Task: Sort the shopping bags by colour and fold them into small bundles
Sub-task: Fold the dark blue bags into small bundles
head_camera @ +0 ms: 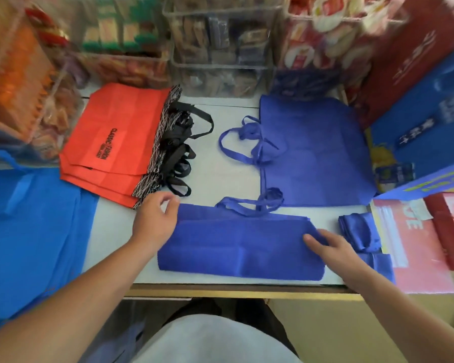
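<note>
The half-folded dark-blue bag [236, 247] lies along the table's [220, 163] near edge. The right hand [330, 247] presses flat on its right end. The left hand [155, 221] sits at its far-left corner, fingers loosely curled (gripping nothing). Orange bags [116, 142] are stacked behind it to the left.

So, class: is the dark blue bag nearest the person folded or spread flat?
Partly folded: the dark blue bag is a long band with layered edges on its far side, not yet a small bundle.
</note>
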A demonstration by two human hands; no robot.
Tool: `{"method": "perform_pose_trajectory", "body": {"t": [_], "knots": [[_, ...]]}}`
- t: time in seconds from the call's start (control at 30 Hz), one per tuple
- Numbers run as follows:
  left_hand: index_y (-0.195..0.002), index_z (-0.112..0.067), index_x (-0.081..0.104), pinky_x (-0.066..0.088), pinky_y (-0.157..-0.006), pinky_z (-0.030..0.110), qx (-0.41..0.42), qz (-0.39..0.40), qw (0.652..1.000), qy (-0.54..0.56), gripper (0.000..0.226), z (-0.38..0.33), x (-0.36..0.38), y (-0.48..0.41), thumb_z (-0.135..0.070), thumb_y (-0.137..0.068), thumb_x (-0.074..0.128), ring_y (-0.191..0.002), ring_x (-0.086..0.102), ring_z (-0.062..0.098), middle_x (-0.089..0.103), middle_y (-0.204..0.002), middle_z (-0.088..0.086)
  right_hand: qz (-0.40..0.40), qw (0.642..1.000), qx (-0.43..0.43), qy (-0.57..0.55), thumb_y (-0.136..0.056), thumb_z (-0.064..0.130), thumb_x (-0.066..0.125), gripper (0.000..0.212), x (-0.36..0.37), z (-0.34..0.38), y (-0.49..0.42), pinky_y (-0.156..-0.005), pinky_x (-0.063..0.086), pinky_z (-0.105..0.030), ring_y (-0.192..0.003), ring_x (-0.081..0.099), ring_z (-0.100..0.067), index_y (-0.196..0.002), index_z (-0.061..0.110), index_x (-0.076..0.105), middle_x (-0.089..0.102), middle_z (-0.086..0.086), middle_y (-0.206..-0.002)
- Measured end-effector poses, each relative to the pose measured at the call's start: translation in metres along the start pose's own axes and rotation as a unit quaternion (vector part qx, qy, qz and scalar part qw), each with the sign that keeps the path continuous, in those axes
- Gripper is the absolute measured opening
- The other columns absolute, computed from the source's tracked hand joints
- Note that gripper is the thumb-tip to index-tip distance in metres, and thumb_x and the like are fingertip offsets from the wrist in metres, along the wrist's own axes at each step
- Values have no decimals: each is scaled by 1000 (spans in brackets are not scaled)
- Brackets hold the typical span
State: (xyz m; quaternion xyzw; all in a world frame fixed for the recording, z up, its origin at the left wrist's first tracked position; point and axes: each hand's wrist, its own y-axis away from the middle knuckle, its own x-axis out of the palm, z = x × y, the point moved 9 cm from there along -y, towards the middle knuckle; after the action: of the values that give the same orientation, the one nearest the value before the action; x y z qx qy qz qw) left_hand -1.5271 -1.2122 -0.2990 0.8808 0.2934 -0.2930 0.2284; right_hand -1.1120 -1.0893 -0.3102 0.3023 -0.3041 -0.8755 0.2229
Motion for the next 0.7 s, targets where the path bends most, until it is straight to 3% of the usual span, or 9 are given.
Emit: {"method": "perform_pose_trajectory", "body": {"t": [0.1,0.17,0.27,0.33,0.4,0.47,0.53,0.6,0.7], "knots": [[-116,-13,67,39,-101,29,145,-68,985,-67,23,-38,-3,17,-24,-103,52,-117,55,20,61,-120,-1,-64,996,23,51,-98,39,65,20,8,-18,-32,-73,54,-40,-85,68,-25,-97,19,66,72,-3,-94],[-113,-13,71,38,-108,29,259,3,958,-123,27,-48,28,41,-28,-99,53,-123,55,21,63,-128,2,-117,989,27,84,-95,41,65,25,7,-21,-46,-62,45,-35,-75,59,-25,-87,19,57,62,-3,-85],[-116,-21,71,32,-118,42,333,147,900,-242,36,-25,86,78,-39,-97,46,-140,47,21,58,-144,1,-164,983,13,80,-95,36,66,27,3,-21,-61,-58,38,-33,-71,53,-23,-83,17,51,56,-6,-90],[-132,-26,64,23,-124,44,294,216,876,-316,48,-2,109,87,-48,-99,37,-152,30,20,40,-161,1,-179,978,20,105,-94,35,68,24,2,-26,-67,-68,42,-35,-81,55,-27,-94,14,55,51,-6,-107],[-138,-28,58,24,-124,42,205,275,882,-324,46,20,115,82,-51,-103,39,-156,18,21,18,-170,0,-178,977,16,118,-93,31,71,30,6,-25,-70,-79,41,-34,-95,57,-30,-112,12,57,45,-3,-118],[-136,-28,58,35,-116,41,186,282,874,-349,40,24,116,76,-48,-103,47,-154,22,23,11,-171,1,-191,964,-34,181,-93,27,71,42,11,-12,-68,-89,44,-37,-110,55,-36,-128,10,55,44,-9,-131],[-141,-29,50,42,-108,41,207,288,848,-394,45,20,119,74,-46,-100,54,-150,27,25,10,-171,2,-222,917,-134,304,-90,26,71,51,24,12,-55,-105,42,-48,-128,47,-43,-136,8,56,43,-19,-146],[-153,-30,35,42,-108,42,210,300,828,-424,62,18,120,71,-47,-98,57,-148,26,26,4,-172,2,-203,869,-220,395,-90,35,64,58,57,22,-42,-117,30,-56,-141,36,-47,-142,12,55,40,-22,-154],[-160,-31,18,26,-120,46,225,302,810,-449,76,18,122,67,-52,-98,57,-154,9,31,-5,-171,4,-84,857,-193,470,-94,66,38,68,105,6,-40,-126,1,-52,-157,3,-38,-157,42,31,12,-6,-171]]}}
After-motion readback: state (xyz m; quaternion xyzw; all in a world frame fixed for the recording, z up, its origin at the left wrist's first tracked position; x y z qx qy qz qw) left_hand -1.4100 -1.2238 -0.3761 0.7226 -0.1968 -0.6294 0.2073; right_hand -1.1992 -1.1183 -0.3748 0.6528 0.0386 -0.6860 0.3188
